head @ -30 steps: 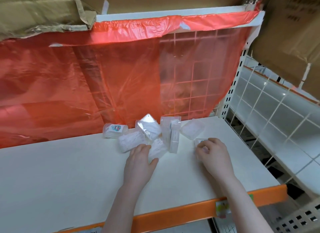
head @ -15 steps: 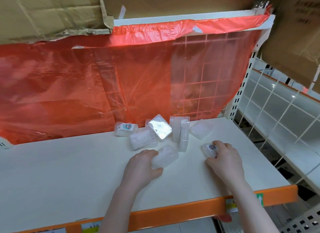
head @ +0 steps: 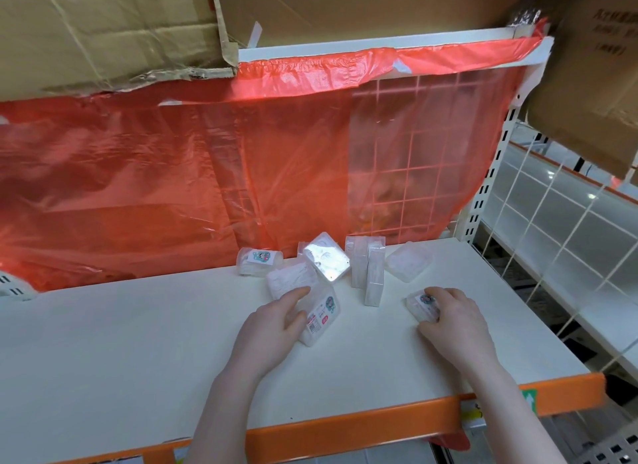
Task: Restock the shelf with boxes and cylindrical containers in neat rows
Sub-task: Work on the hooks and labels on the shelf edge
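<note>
box (head: 320, 317) tipped up, label showing

I saw a cream-white shelf board (head: 138, 342) with an orange front lip (head: 362, 425). Directly on it sat a loose cluster of clear plastic boxes — my landmark was the upright pair (head: 367, 270) near the back. Left of the pair, one box (head: 326, 258) leaned tilted, one (head: 288, 279) lay flat, and a labelled one (head: 259, 261) sat furthest left. Right of the pair lay another (head: 407, 261). In front — two labelled boxes, one left (head: 322, 313), one right (head: 423, 306).
</note>
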`<state>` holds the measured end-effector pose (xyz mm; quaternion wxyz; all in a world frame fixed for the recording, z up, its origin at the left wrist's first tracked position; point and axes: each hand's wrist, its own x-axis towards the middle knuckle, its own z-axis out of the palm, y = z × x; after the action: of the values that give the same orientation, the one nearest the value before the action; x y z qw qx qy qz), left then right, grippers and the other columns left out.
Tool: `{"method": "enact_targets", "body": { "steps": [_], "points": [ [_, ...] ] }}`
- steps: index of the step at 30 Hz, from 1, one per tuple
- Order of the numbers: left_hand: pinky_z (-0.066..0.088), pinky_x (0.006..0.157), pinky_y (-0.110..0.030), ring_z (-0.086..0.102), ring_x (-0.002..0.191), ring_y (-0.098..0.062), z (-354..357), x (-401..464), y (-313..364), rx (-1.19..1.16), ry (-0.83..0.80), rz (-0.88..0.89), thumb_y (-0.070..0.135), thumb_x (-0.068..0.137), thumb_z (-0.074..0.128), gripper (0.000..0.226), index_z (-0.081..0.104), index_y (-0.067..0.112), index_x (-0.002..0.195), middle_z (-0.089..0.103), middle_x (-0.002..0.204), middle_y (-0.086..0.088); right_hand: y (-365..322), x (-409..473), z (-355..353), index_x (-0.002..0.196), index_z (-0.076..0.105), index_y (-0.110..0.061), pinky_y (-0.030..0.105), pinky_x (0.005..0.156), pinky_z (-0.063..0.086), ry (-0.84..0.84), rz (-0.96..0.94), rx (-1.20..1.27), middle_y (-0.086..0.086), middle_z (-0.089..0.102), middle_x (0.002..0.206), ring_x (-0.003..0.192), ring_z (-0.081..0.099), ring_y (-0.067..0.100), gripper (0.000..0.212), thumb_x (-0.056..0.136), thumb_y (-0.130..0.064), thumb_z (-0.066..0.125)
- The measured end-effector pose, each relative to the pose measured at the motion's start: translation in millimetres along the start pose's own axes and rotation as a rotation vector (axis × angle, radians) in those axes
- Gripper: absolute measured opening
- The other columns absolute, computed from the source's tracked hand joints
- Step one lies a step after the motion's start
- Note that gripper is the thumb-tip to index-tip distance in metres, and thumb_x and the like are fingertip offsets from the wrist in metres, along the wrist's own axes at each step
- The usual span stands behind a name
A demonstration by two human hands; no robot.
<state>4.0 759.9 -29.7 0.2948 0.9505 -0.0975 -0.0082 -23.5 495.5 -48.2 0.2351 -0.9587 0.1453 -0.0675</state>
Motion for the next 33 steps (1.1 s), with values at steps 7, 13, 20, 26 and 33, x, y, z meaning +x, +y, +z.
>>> {"method": "enact_targets", "body": {
  "steps": [7,13,20,26,33],
  "points": [
    [0.041,0.094,-0.029,0.046,0.12,-0.015,12.4,13.2,-0.5,0.158,0.096,0.044,0.035,0.091,0.054,0.047,0.048,0.021,0.136,0.05,0.13,0.004,0.9,-0.2,1.4,0.128,0.051,-0.017,0.031,0.086,0.038,-0.006,0.008,0.027,0.007,0.049,0.122,0.11,0.047,0.027,0.054,0.075,-0.012,0.058],
    [0.036,0.096,-0.028,0.041,0.123,-0.015,26.8,18.0,10.3,0.292,0.026,-0.015,0.06,0.08,0.057,0.069,0.043,0.022,0.136,0.049,0.13,0.004,5.0,1.8,2.1,0.128,0.049,-0.012,0.033,0.089,0.039,-0.001,0.048,-0.032,0.01,0.051,0.119,0.109,0.048,0.029,0.053,0.076,-0.019,0.06],
    [0.038,0.085,-0.029,0.046,0.11,-0.017,37.9,22.7,17.8,0.329,0.018,-0.075,0.064,0.073,0.06,0.056,0.052,0.023,0.109,0.053,0.111,0.003,9.3,5.8,-1.7,0.103,0.052,-0.012,0.032,0.076,0.037,-0.022,0.062,-0.081,0.007,0.05,0.103,0.099,0.048,0.028,0.033,0.075,-0.027,0.06],
    [0.037,0.084,-0.028,0.047,0.111,-0.018,43.7,26.8,27.9,0.325,0.039,-0.105,0.052,0.076,0.063,0.05,0.052,0.021,0.113,0.054,0.113,0.002,12.6,10.8,-2.1,0.102,0.051,-0.013,0.031,0.076,0.037,-0.031,0.02,-0.102,0.006,0.049,0.105,0.1,0.047,0.027,0.031,0.075,-0.025,0.059],
    [0.04,0.077,-0.029,0.052,0.106,-0.019,39.5,15.3,29.8,0.313,0.095,-0.147,0.04,0.074,0.065,0.04,0.054,0.021,0.107,0.056,0.108,0.001,18.7,16.1,-2.7,0.095,0.051,-0.01,0.032,0.068,0.033,-0.011,-0.081,-0.049,0.008,0.051,0.099,0.095,0.048,0.029,0.028,0.071,-0.018,0.06]
  ]
}}
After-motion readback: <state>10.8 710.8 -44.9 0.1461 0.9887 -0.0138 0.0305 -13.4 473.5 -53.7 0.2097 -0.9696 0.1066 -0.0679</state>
